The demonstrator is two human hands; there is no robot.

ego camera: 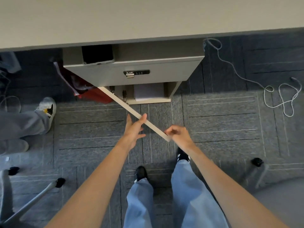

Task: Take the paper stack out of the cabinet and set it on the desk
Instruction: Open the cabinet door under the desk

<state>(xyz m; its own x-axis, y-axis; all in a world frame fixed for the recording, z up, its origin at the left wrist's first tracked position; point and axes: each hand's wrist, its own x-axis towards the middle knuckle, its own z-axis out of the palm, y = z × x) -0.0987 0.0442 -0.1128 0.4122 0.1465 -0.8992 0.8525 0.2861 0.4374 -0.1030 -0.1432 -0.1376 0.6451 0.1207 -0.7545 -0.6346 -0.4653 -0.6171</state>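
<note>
Cabinet (131, 76) under the bench (115, 18): door (131, 112) swung partway open, right hand (178, 134) pinching its free end with closed fingers, left hand (134, 129) laid loose-fingered against its top edge, gripping nothing. Paper stack (148, 92): untouched inside the lower compartment. Judged progress: opening only; lifting out and setting on the bench remain.

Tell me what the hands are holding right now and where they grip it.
The open beige wooden cabinet door: right hand pinches its free end, left hand touches its middle edge.
</note>
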